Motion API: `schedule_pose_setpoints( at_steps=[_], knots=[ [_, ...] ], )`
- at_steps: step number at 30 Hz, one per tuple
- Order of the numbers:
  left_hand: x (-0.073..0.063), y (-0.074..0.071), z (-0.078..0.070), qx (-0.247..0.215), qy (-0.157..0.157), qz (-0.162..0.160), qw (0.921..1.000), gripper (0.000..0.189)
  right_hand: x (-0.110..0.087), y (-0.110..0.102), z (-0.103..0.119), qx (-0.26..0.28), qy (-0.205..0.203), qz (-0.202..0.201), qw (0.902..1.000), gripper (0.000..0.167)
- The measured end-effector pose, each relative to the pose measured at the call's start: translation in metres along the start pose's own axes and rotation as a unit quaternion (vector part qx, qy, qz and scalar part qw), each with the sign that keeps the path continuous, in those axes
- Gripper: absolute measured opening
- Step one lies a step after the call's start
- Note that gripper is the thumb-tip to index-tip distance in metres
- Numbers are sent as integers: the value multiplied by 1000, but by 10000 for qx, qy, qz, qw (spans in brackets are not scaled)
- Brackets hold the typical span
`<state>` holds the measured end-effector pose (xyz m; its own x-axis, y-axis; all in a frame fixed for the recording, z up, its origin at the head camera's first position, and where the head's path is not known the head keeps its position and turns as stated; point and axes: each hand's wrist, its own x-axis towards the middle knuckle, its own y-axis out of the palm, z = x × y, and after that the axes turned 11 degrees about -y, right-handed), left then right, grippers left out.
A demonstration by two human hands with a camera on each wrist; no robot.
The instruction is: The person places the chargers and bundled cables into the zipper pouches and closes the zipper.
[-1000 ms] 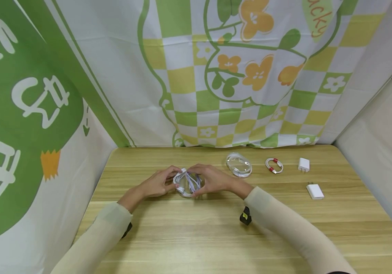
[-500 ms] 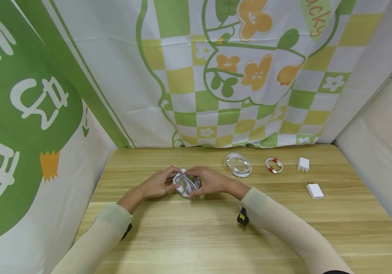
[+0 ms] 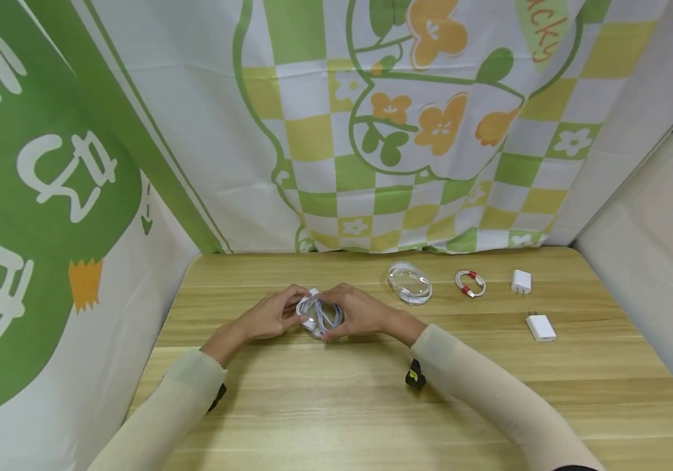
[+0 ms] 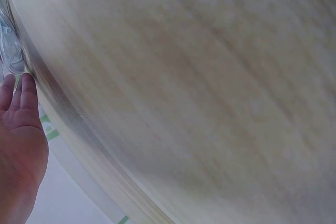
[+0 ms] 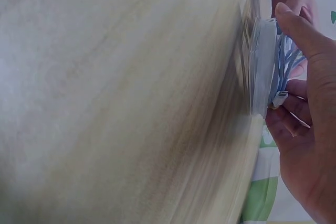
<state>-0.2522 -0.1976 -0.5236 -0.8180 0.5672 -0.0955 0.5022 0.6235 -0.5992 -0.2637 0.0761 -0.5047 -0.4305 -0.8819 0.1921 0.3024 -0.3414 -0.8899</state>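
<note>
At the left of the table in the head view, my left hand (image 3: 268,317) holds the left edge of a round, clear plastic case (image 3: 308,307), with thumb and forefinger at its rim. In the left wrist view its fingertips reach the clear plastic (image 4: 11,51). My right hand (image 3: 361,312) grips a looped pale-lavender cable (image 3: 329,324) over the case's right side. The right wrist view shows the thumb above and the fingers below the cable strands (image 5: 283,59), with a small connector (image 5: 281,98) by the fingers. The right palm hides part of the loops.
A clear round case with a coiled white cable (image 3: 411,298) lies right of the hands on the wooden table (image 3: 336,405). Farther right are a white cable with red bands (image 3: 470,284) and two white charger plugs (image 3: 521,282). A patterned curtain (image 3: 312,140) hangs behind.
My right hand has shifted slightly left, and the lavender strands under it now form a rounder loop. The left hand stays almost where it was.
</note>
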Motion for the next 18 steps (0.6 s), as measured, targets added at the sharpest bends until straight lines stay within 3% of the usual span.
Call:
schedule_pose_setpoints(
  at_steps=[18],
  knots=[
    [0,1,-1,92,-28,-80,9999,51,-5,1,0,-204,74,-295,9993,77]
  ],
)
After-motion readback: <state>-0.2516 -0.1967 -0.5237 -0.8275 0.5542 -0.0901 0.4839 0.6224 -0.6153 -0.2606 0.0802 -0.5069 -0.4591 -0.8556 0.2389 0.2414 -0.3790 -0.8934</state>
